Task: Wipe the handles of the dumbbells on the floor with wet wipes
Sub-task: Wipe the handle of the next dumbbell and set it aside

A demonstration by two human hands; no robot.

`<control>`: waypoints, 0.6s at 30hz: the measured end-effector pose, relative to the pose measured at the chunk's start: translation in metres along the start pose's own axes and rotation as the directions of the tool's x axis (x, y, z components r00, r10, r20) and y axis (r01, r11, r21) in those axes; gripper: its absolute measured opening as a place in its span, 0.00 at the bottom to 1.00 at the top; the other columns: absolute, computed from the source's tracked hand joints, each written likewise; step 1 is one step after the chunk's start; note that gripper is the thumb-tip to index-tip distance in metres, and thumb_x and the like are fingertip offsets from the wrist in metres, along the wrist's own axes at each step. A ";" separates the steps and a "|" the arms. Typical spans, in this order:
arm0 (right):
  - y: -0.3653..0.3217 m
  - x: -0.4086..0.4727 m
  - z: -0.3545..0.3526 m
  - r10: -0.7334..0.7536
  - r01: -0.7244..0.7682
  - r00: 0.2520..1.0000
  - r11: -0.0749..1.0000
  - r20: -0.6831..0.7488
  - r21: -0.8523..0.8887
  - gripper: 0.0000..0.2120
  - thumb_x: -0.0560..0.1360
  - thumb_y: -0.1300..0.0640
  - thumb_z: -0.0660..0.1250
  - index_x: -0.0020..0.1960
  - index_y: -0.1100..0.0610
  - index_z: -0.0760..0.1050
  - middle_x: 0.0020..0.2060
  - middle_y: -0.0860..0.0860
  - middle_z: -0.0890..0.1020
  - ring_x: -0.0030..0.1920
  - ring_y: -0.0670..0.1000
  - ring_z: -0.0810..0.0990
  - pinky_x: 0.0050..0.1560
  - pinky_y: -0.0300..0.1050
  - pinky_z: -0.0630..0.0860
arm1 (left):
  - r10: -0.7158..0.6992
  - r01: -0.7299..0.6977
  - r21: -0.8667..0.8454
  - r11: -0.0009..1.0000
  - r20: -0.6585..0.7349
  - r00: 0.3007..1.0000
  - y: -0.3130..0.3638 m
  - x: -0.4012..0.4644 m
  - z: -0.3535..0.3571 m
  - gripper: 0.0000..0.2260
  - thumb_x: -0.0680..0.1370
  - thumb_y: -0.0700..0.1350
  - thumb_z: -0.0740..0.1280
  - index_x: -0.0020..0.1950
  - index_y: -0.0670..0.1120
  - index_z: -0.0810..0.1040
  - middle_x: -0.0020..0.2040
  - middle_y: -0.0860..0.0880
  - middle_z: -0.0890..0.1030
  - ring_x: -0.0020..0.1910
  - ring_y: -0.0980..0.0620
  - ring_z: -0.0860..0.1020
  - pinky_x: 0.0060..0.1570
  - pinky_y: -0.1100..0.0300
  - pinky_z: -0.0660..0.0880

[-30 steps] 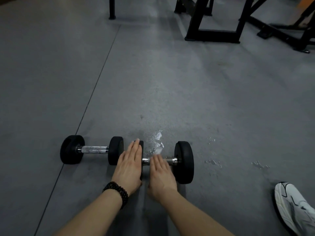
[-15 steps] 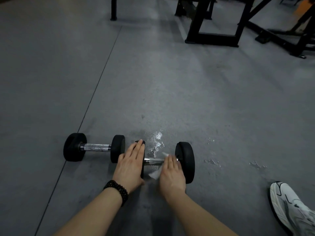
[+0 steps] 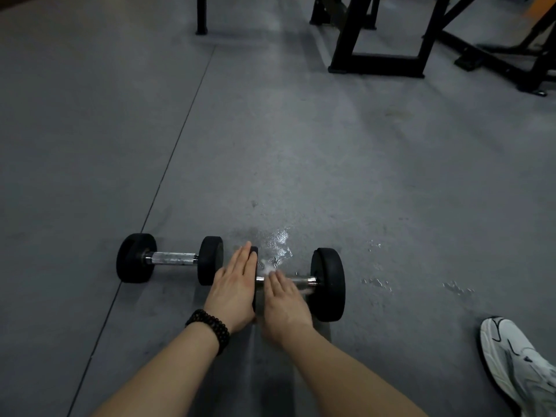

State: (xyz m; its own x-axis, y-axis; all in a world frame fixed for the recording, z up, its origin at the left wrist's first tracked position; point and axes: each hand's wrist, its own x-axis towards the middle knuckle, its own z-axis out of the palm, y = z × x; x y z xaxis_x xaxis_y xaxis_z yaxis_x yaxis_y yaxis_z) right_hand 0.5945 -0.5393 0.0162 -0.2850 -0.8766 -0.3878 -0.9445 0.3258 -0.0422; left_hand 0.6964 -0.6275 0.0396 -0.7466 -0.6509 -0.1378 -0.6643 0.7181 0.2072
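Observation:
Two black dumbbells with chrome handles lie side by side on the grey floor. The left dumbbell (image 3: pixel 170 258) is untouched. My left hand (image 3: pixel 234 284) rests flat, fingers straight, on the left weight of the right dumbbell (image 3: pixel 328 284) and hides most of that weight. My right hand (image 3: pixel 284 299) lies over that dumbbell's handle with fingers stretched forward, pressing a white wet wipe (image 3: pixel 268 265) onto it. Only a bit of the wipe shows beyond my fingertips. The handle's right end stays visible.
Wet patches (image 3: pixel 278 240) glisten on the floor behind and right of the right dumbbell. A white sneaker (image 3: pixel 520 365) sits at the lower right. Black gym machine frames (image 3: pixel 376 64) stand at the back. A floor seam (image 3: pixel 168 164) runs diagonally on the left.
My right hand has slid left along the handle with the wipe, uncovering the handle's right end. My left hand has stayed on the left weight.

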 end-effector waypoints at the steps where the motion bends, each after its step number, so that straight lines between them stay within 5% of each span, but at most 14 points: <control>1: 0.006 -0.002 -0.001 0.070 -0.070 0.998 0.997 -0.006 -0.028 0.32 0.82 0.52 0.51 0.78 0.65 0.40 0.79 0.60 0.45 0.79 0.58 0.41 0.77 0.54 0.42 | -0.003 0.003 0.018 1.000 0.006 1.000 0.001 0.000 -0.002 0.51 0.69 0.50 0.76 0.81 0.44 0.45 0.80 0.49 0.36 0.80 0.49 0.42 0.75 0.51 0.56; 4: 0.018 -0.012 0.000 0.260 -0.261 0.965 0.963 -0.026 -0.059 0.28 0.81 0.58 0.43 0.77 0.68 0.41 0.78 0.64 0.47 0.79 0.61 0.44 0.77 0.54 0.46 | -0.011 0.010 0.047 0.999 0.019 1.000 0.003 -0.003 -0.011 0.49 0.64 0.52 0.79 0.77 0.46 0.55 0.81 0.49 0.47 0.78 0.48 0.49 0.71 0.50 0.60; 7: 0.009 -0.016 0.003 0.153 -0.153 0.988 0.987 0.000 0.045 0.33 0.80 0.56 0.52 0.78 0.66 0.40 0.79 0.62 0.44 0.79 0.58 0.40 0.77 0.52 0.40 | -0.001 0.001 0.008 1.000 0.017 1.000 -0.002 -0.005 -0.015 0.46 0.64 0.51 0.78 0.75 0.47 0.58 0.77 0.51 0.57 0.76 0.49 0.53 0.68 0.52 0.62; 10: 0.004 -0.021 0.008 0.013 -0.014 1.000 0.997 0.011 0.077 0.34 0.80 0.55 0.53 0.79 0.63 0.38 0.79 0.58 0.41 0.78 0.55 0.37 0.74 0.49 0.36 | 0.018 -0.018 -0.004 1.000 0.044 0.999 -0.006 -0.008 -0.014 0.54 0.63 0.53 0.80 0.80 0.48 0.50 0.76 0.51 0.55 0.75 0.49 0.53 0.71 0.51 0.58; 13: 0.008 -0.030 0.015 0.194 -0.194 0.981 0.980 0.007 0.041 0.31 0.78 0.54 0.38 0.78 0.65 0.38 0.79 0.61 0.42 0.79 0.57 0.39 0.77 0.52 0.40 | 0.057 -0.060 0.049 0.997 0.061 0.996 -0.008 -0.014 -0.008 0.59 0.61 0.56 0.80 0.80 0.47 0.46 0.76 0.48 0.51 0.78 0.47 0.48 0.75 0.49 0.51; 15: 0.005 -0.035 0.018 0.241 -0.241 0.970 0.965 0.019 0.101 0.33 0.80 0.54 0.48 0.78 0.66 0.37 0.78 0.62 0.41 0.78 0.58 0.38 0.77 0.52 0.40 | 0.074 -0.080 0.062 0.995 0.087 0.993 -0.010 -0.017 -0.005 0.60 0.62 0.57 0.80 0.81 0.47 0.44 0.80 0.46 0.42 0.79 0.47 0.39 0.77 0.47 0.42; 18: -0.002 -0.036 0.021 0.062 -0.065 0.998 0.981 0.019 0.185 0.44 0.76 0.52 0.63 0.78 0.63 0.36 0.78 0.58 0.38 0.78 0.55 0.35 0.77 0.51 0.38 | 0.083 -0.090 0.064 0.994 0.100 0.992 -0.011 -0.020 -0.003 0.61 0.62 0.58 0.81 0.80 0.46 0.43 0.81 0.49 0.39 0.79 0.51 0.39 0.77 0.49 0.40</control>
State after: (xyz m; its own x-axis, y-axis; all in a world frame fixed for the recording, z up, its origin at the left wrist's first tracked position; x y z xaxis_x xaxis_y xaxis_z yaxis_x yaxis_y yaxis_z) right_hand 0.6101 -0.5009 0.0109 -0.3398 -0.8476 -0.4075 -0.8777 0.4415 -0.1866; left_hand 0.7190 -0.6228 0.0433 -0.7989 -0.5612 -0.2165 -0.5958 0.7878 0.1562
